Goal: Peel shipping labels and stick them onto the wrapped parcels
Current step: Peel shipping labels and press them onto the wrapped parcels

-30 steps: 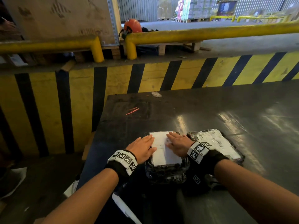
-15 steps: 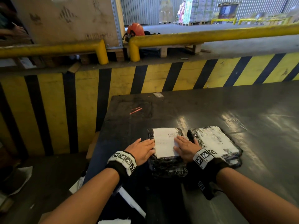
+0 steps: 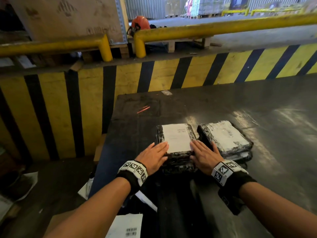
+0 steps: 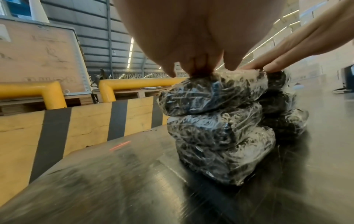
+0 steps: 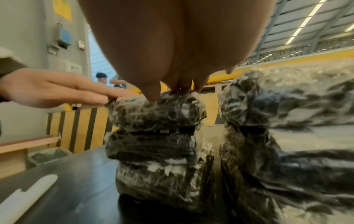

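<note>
Two stacks of black film-wrapped parcels stand side by side on the dark table (image 3: 223, 103). The left stack (image 3: 176, 152) (image 4: 216, 121) (image 5: 159, 144) carries a white shipping label (image 3: 176, 137) on its top parcel. My left hand (image 3: 153, 156) lies flat, its straight fingers pressing the label's near left edge. My right hand (image 3: 204, 154) lies flat too, with its fingers on the label's near right corner. The right stack (image 3: 224, 137) (image 5: 287, 136) has a label under shiny film on top, and nothing touches it.
A yellow-and-black striped barrier (image 3: 154, 74) with yellow rails (image 3: 205, 31) runs behind the table. The table's left edge drops to the floor, where loose label sheets (image 3: 125, 225) lie. A small scrap (image 3: 166, 92) and a red mark (image 3: 143, 109) sit at the table's far left.
Both hands have slid from the middle of the label toward its near edge, uncovering most of it. The view has shifted slightly.
</note>
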